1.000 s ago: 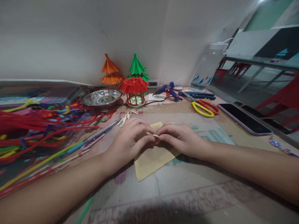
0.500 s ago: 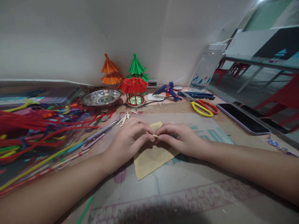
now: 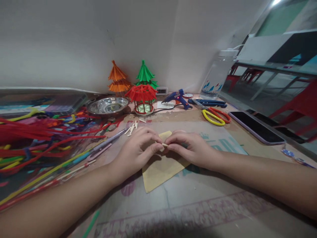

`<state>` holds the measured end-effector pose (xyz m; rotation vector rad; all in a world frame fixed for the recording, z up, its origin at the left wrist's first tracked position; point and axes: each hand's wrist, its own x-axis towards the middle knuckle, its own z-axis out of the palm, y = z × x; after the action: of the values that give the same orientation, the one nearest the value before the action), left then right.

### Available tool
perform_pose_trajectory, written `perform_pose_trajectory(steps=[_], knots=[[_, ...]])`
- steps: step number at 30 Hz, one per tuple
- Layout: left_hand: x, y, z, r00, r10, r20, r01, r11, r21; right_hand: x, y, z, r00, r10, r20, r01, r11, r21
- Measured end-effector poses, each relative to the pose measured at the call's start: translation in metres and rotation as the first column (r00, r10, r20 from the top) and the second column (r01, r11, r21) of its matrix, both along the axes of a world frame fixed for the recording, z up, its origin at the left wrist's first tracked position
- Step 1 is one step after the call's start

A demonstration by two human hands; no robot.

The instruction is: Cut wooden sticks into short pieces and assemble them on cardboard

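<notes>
Between the fingertips of my left hand [image 3: 143, 145] and my right hand [image 3: 188, 145] is a short pale wooden stick [image 3: 164, 144]. Both hands pinch it, one at each end, over a yellow square sheet [image 3: 160, 175] that looks like sandpaper. The sheet lies flat on the covered table [image 3: 198, 205]. Several similar short sticks [image 3: 131, 128] lie just beyond my left hand. A pen [image 3: 116, 135] rests to the left of that hand.
At the back stand a red-roofed model pavilion [image 3: 143, 99], an orange one [image 3: 118, 81], a green one [image 3: 144, 72] and a metal dish [image 3: 108, 105]. A glue gun [image 3: 178, 97], scissors [image 3: 214, 115], phone [image 3: 257, 127] and bottle [image 3: 216, 74] sit right. Pipe cleaners [image 3: 29, 132] crowd the left.
The camera view has shifted slightly, so the background sits a little lower. Both hands keep their pinch on the stick in nearly the same place.
</notes>
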<state>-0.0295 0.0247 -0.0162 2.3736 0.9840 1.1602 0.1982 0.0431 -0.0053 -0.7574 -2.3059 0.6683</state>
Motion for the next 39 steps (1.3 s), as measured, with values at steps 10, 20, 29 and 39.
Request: perform_pose_trajectory(steps=[10, 20, 29, 39], knots=[[-0.0001, 0.0004, 0.0001, 1.0, 0.015, -0.006, -0.015, 1.0, -0.01, -0.0002, 0.0001, 0.0002, 1.0, 0.009, -0.009, -0.009, 1.0, -0.005], [0.0016, 0.0002, 0.0026, 1.0, 0.022, -0.009, -0.022, 0.999, -0.026, 0.0006, 0.001, -0.0012, 1.0, -0.016, 0.0, 0.016, 0.999, 0.035], [0.0049, -0.0025, 0.0052, 0.998, -0.004, -0.058, 0.001, 0.999, -0.043, 0.0003, -0.0016, 0.0012, 1.0, 0.004, 0.012, -0.004, 1.0, -0.003], [0.0033, -0.0032, 0.0056, 1.0, -0.01, -0.005, 0.009, 0.997, -0.077, -0.0003, -0.001, 0.0, 1.0, -0.002, -0.01, 0.003, 1.0, 0.028]])
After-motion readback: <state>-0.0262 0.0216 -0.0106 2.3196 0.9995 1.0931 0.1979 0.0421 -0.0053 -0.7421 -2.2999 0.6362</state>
